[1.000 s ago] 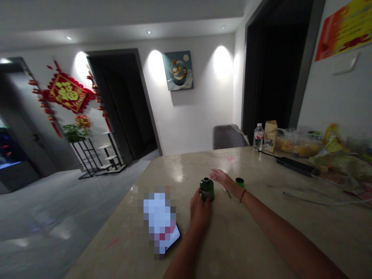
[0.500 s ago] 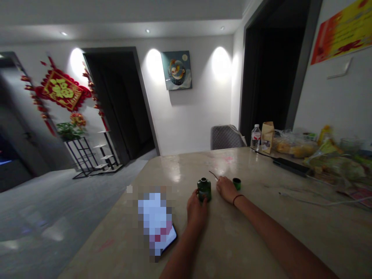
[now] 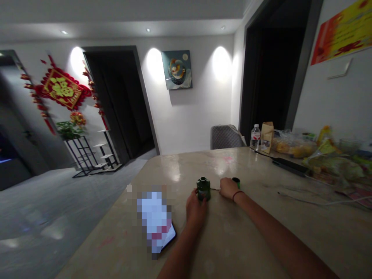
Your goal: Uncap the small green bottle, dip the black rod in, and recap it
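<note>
A small dark green bottle with an open, narrow neck stands upright on the table. My left hand is wrapped round its lower left side. To the right of the bottle, my right hand is closed on a thin dark stick. The stick lies about level and points left at the bottle's side; whether its tip touches the glass I cannot tell. A green cap sits just behind my right hand, partly hidden by it. A dark band circles my right wrist.
A phone, mostly blurred out, lies left of my left forearm. On the right are a white cable, a black power strip, a water bottle, a paper bag and plastic food bags. A grey chair stands behind the table.
The stick has swung from pointing up and away to lying about level towards the bottle. My right hand has shifted slightly right and covers more of the cap. My left hand stays on the bottle.
</note>
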Available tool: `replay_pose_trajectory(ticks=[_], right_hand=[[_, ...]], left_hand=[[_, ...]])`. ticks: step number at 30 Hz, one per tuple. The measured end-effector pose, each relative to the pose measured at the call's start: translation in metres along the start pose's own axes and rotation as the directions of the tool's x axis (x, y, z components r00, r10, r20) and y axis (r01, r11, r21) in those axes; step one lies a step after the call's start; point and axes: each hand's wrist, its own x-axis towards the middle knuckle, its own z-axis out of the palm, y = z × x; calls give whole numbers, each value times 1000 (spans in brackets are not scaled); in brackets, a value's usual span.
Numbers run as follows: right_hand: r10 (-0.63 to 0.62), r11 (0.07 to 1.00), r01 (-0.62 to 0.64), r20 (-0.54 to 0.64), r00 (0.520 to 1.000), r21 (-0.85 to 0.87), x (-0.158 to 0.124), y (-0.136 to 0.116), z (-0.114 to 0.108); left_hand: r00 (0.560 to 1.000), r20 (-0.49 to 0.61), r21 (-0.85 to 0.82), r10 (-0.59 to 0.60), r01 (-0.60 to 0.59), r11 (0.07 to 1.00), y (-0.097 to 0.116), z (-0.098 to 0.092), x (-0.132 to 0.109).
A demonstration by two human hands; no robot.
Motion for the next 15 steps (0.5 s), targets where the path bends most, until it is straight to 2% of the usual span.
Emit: replay_pose_trajectory(ticks=[3,5,7,9,11,13,15], right_hand=[[24,991,-17,-52,998,132,4,3,-11],[36,953,13,-153,988,303,9,2,-22],[88,845,79,-284,955,528,14,-1,-33],[179,665,172,-378,908,727,16,-8,-41],[234,502,269,-428,873,822,15,-17,-45],[219,431,346,-469,855,833,10,-26,-47],[187,448,389,-510,840,805,3,-34,-47]], left_hand=[[1000,6,1,9,-9,1000,2,-1,-1],[1000,2,-1,6,-6,1000,2,-1,-2],[1000,4,-3,2,-2,1000,2,-1,-2],[1000,4,-8,-17,17,1000,2,0,-2],[999,1,-18,-40,40,999,1,1,-1],[999,1,-28,-52,52,998,0,1,-1],[999,6,-34,-39,39,999,0,1,-1]])
